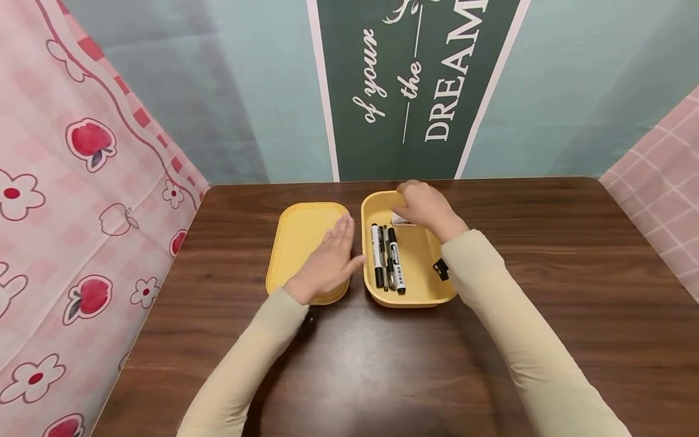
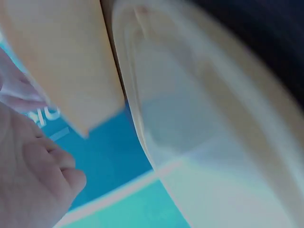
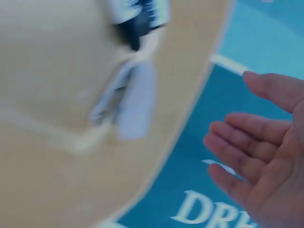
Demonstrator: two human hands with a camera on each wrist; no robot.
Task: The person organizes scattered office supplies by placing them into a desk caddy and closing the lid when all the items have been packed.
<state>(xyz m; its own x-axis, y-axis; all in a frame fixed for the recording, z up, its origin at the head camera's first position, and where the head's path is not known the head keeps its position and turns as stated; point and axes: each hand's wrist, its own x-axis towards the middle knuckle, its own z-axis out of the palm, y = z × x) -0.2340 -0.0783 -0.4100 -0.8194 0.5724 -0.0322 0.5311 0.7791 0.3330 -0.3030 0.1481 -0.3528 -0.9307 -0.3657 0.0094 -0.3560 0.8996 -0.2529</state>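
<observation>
My left hand (image 1: 327,258) lies over the right side of a flat yellow lid (image 1: 297,233), its fingers straight and pointing away, thumb out to the right. To the right of the lid stands an open yellow box (image 1: 423,285). Above the far end of this box is my right hand (image 1: 428,209); in the right wrist view its fingers are loosely bent with nothing between them. A small white stapler (image 3: 135,104) lies inside the box, partly hidden by that hand in the head view. Along the box's left side lie white-and-black markers (image 1: 397,261) and slim pens (image 1: 386,261).
A small black object (image 1: 441,269) sits at the box's right wall, partly covered by my right sleeve (image 1: 475,267). The brown wooden table (image 1: 349,370) ends at a blue-green backdrop (image 1: 262,109). A pink patterned curtain (image 1: 82,243) hangs at the left.
</observation>
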